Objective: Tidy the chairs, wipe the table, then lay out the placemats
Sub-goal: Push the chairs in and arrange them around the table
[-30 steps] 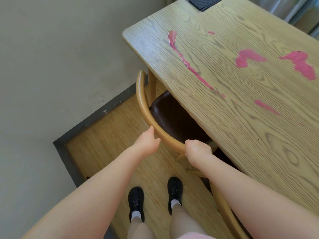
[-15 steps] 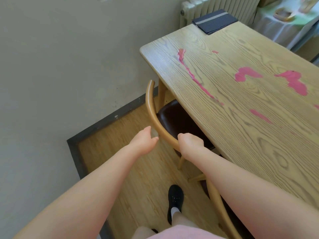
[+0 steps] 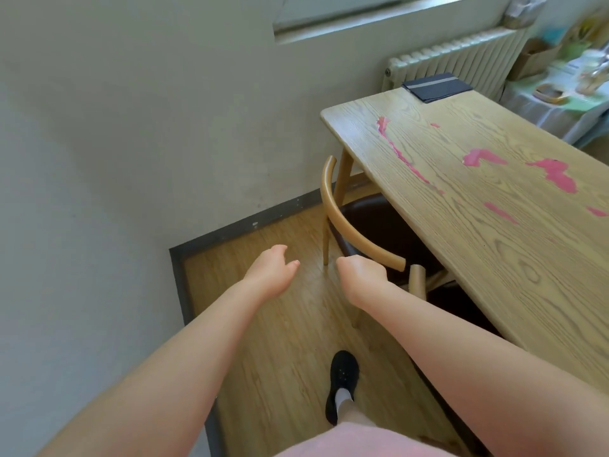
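**Ana:** Wood-plank floor fills the near ground, with one black shoe planted on it, a dark baseboard and a pale wall to the left. What are the hands doing?

**Ben:** Both reach forward at about the same height. The left hand hangs in the air, fingers loosely curved and holding nothing, clear of the chair. The right hand sits just beside the near end of the curved backrest; its fingers curl under, out of sight, so I cannot tell whether they grip the rail or merely brush it.

**Ana:** And the chair itself?

**Ben:** The chair is pushed in, its dark seat mostly under the table edge, backrest hugging the rim. I would judge that is why the hands are where they are: the tucking-in looks done or nearly so. A second chair post shows just right of it (the rest is hidden by the forearm).

**Ana:** Further back?

**Ben:** Pink smears streak the tabletop, so wiping is not yet done. The placemats lie folded in a dark stack at the far corner, probably parked there to keep them off the mess. Behind them a white radiator stands against the wall.
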